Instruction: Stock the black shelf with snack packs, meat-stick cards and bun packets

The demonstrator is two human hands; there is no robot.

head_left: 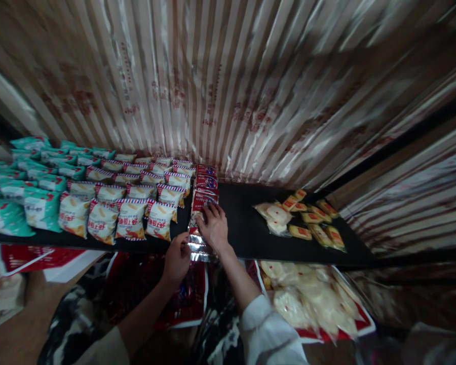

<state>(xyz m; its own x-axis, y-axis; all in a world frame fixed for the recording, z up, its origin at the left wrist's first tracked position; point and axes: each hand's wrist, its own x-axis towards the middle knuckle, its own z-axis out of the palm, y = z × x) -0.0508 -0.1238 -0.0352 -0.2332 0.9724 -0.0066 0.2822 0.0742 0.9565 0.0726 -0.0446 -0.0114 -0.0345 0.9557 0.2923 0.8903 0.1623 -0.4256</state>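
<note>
A column of red snack packets (206,181) with silvery ends runs front to back on the black shelf (241,218). My right hand (215,227) lies over the front packets, palm down, its fingers stretched out. At the shelf's front edge, my left hand (178,259) is closed with its fingertips at the left side of a red packet (197,241) that has a silver strip. My fingers partly cover that packet. Just to the left stand rows of puffed white snack bags (131,218) with striped tops.
Teal snack bags (41,208) fill the shelf's left end. To the right lie a bag of pale round crackers (276,218) and several yellow packets (319,215). Below the shelf are a red basket of cracker bags (300,294) and another red basket (205,304). Striped foil sheeting (213,91) hangs behind.
</note>
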